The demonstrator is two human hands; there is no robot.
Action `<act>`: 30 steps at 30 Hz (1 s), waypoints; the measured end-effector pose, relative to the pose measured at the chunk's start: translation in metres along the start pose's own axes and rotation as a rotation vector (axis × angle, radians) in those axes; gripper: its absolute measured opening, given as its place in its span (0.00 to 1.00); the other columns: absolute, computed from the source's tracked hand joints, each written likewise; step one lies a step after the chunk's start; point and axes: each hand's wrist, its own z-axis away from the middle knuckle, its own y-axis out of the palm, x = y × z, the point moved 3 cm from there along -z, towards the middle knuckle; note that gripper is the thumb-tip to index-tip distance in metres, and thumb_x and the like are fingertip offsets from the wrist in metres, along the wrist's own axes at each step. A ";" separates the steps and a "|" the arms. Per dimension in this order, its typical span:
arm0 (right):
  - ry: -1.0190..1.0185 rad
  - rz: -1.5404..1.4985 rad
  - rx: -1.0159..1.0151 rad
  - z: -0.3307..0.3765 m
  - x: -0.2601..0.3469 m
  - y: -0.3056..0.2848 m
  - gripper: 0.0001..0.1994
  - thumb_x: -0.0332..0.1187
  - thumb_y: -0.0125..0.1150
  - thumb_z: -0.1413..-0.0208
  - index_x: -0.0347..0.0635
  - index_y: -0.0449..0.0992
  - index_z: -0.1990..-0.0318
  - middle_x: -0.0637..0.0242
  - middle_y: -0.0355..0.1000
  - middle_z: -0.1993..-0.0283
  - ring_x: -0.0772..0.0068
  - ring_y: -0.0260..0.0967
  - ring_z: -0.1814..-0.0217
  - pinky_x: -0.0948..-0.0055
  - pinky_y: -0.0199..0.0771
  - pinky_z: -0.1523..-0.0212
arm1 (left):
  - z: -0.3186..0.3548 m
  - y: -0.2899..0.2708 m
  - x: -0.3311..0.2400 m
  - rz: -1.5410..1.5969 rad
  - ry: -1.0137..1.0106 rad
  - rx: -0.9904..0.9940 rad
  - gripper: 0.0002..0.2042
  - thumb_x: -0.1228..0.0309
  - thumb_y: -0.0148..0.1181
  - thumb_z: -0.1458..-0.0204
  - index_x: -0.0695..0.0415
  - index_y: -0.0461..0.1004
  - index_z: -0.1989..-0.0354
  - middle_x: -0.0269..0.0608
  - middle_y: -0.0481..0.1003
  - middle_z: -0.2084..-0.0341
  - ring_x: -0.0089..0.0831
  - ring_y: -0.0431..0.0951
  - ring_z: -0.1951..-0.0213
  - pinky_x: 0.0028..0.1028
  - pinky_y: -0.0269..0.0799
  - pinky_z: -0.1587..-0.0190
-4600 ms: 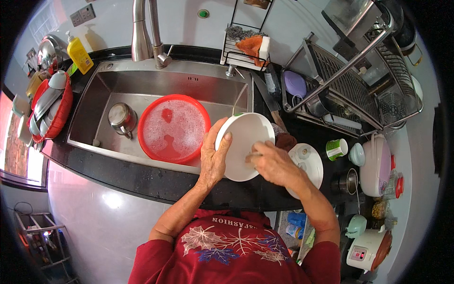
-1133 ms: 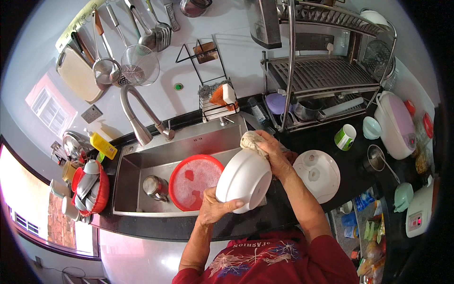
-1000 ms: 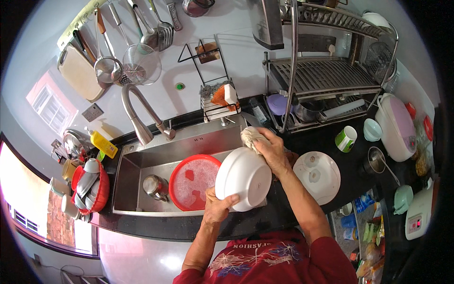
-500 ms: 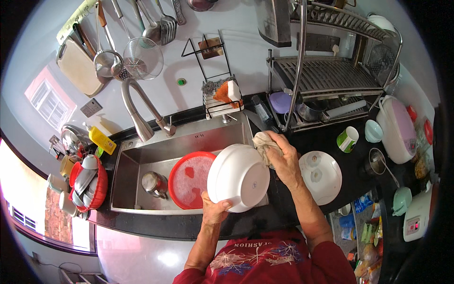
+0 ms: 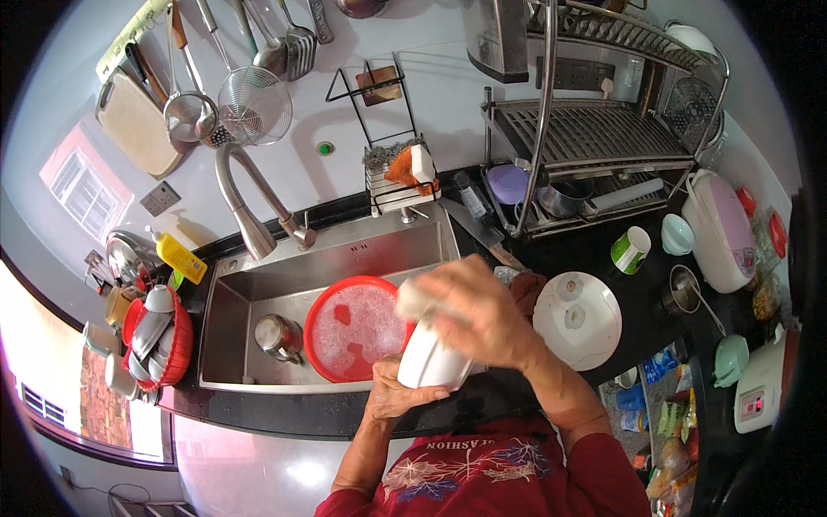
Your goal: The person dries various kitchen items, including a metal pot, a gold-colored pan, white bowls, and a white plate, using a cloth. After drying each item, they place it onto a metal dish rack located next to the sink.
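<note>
A white bowl (image 5: 429, 361) is tilted over the front right of the sink. My left hand (image 5: 398, 393) grips its lower edge, thumb along the side. Above it, my right hand (image 5: 478, 310), partly smeared by motion, presses a pale dishcloth (image 5: 419, 297) at the bowl's upper rim. The bowl's inside is hidden by that hand. Beside it, a red basin (image 5: 332, 366) of sudsy water sits in the steel sink (image 5: 250, 306). A metal mug (image 5: 277, 334) lies at the basin's left.
On the right counter are a white plate (image 5: 594, 345), a green-and-white cup (image 5: 631, 250) and a knife (image 5: 469, 228). A dish rack (image 5: 594, 138) rises behind. The faucet (image 5: 245, 202) arches over the sink. Left stands a red basket (image 5: 177, 353) of dishes and a yellow bottle (image 5: 181, 257).
The bowl has turned from showing its base to a steeper tilt and come down slightly. My right hand with the dishcloth has moved left, across the bowl's top.
</note>
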 end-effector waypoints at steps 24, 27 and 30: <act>0.095 0.175 -0.396 0.035 -0.015 0.017 0.29 0.20 0.59 0.59 0.43 0.67 0.44 0.56 0.66 0.54 0.55 0.66 0.55 0.62 0.70 0.57 | -0.007 -0.012 0.019 0.571 -0.028 -0.353 0.22 0.69 0.70 0.60 0.67 0.72 0.57 0.42 0.77 0.64 0.31 0.79 0.65 0.31 0.77 0.60; 0.179 0.090 -0.299 0.052 -0.022 0.020 0.27 0.20 0.59 0.59 0.42 0.69 0.46 0.55 0.66 0.54 0.55 0.66 0.55 0.62 0.69 0.54 | -0.008 -0.015 0.018 0.579 0.000 -0.410 0.23 0.68 0.70 0.60 0.67 0.72 0.56 0.42 0.77 0.64 0.31 0.79 0.65 0.31 0.77 0.60; 0.140 0.009 -0.151 0.073 -0.005 0.028 0.25 0.21 0.59 0.59 0.42 0.72 0.48 0.56 0.65 0.53 0.55 0.66 0.55 0.62 0.69 0.54 | -0.012 -0.023 0.022 0.604 0.001 -0.443 0.24 0.67 0.70 0.60 0.67 0.72 0.56 0.42 0.77 0.64 0.31 0.79 0.64 0.31 0.77 0.59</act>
